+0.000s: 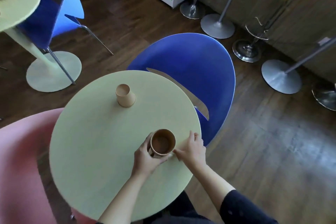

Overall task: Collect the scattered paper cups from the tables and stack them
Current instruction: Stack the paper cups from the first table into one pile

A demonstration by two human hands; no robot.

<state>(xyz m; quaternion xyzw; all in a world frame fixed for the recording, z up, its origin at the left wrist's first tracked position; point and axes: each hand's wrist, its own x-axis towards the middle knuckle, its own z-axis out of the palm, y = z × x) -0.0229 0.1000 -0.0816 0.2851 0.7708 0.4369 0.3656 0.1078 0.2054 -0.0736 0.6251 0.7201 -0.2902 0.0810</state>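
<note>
On the round pale-green table (94, 151) my left hand (147, 156) grips a brown paper cup (162, 142) that stands mouth up near the table's right edge. My right hand (191, 148) rests beside it on the right, fingers spread flat on the tabletop and just touching the cup's base, holding nothing. A second brown paper cup (125, 95) stands upside down further back near the table's middle, apart from both hands. Whether more cups are nested inside the held one cannot be told.
A blue chair (200, 71) is tucked behind the table on the right, a pink chair (20, 160) on the left. Another pale-green table (20, 3) and a blue chair (51, 5) stand at the far left. Metal stool bases and pole stands (218, 25) line the right.
</note>
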